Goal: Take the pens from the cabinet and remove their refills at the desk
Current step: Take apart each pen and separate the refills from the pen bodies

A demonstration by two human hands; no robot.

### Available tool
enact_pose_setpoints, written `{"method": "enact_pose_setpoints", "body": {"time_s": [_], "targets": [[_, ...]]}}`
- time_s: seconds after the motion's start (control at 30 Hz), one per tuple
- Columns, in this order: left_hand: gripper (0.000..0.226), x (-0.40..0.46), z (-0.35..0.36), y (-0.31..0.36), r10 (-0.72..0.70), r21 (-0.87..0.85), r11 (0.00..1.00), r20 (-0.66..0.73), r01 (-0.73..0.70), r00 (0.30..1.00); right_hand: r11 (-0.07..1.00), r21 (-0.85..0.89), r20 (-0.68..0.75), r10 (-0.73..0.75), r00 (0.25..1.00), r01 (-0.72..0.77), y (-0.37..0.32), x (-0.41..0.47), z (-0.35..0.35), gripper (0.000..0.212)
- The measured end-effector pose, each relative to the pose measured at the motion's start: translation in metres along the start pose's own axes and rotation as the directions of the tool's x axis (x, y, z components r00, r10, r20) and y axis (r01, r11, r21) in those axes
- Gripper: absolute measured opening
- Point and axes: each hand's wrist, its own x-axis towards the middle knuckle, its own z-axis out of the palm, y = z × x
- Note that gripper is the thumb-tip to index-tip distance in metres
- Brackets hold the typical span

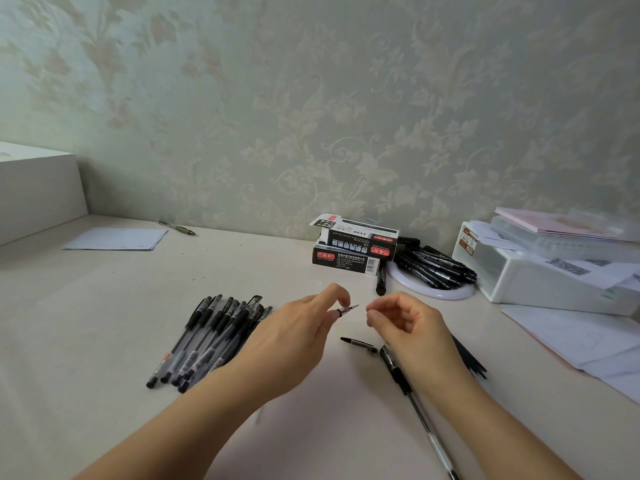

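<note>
Dismantling one pen at the desk (104, 306), seen in the single head view: the left hand (298, 327) pinches a pen tip section (344, 310) between thumb and forefinger, its metal point aimed toward 3 o'clock, while the right hand (405, 323) hovers just beside that point with fingers curled and thumb meeting forefinger; whether anything thin lies in that pinch cannot be told. A pile of capped pens (211, 341) lies at 9 o'clock from the hands, apparently awaiting treatment. A loose black tip piece (360, 345) rests on the desk at 6 o'clock from the hands, and a pen barrel (419, 407) extends from beside it toward 5 o'clock, passing under the right wrist. Dark thin rods, probably extracted refills (471, 358), lie at 3 o'clock from the right wrist. Two stacked pen boxes (353, 251) stand at 12 o'clock, with a heap of black markers (433, 266) on a white ring (433, 292) at 1 o'clock and a white organiser (540, 271) at 2 o'clock. A sheet of paper (117, 239) and a lone pen (178, 227) lie at 10 o'clock. The step in hand appears to be separation of tip from refill; the next move likely calls for a firm pinch on the point and a straight pull along the axis.
</note>
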Motion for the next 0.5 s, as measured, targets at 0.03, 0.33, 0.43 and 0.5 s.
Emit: {"method": "enact_pose_setpoints", "body": {"time_s": [0.03, 0.33, 0.43, 0.5], "targets": [[0.014, 0.0, 0.0, 0.0, -0.004, 0.005, 1.0, 0.005, 0.004, 1.0, 0.992, -0.114, 0.036, -0.041, 0.999, 0.044, 0.0, -0.001, -0.001, 0.01], [0.016, -0.001, 0.003, -0.003, -0.021, 0.016, 1.0, 0.073, 0.02, 0.997, 0.792, -0.493, 0.352, -0.198, 0.915, 0.36, 0.007, -0.007, 0.011, 0.009], [0.016, -0.001, 0.004, -0.003, -0.028, 0.004, 1.0, 0.059, 0.028, 0.998, 0.806, -0.482, 0.33, -0.195, 0.924, 0.343, 0.008, -0.008, 0.011, 0.009], [0.018, -0.001, 0.003, -0.002, -0.023, -0.02, 1.0, 0.038, 0.023, 0.999, 0.838, -0.449, 0.27, -0.204, 0.941, 0.311, 0.005, -0.009, 0.011, 0.008]]}}
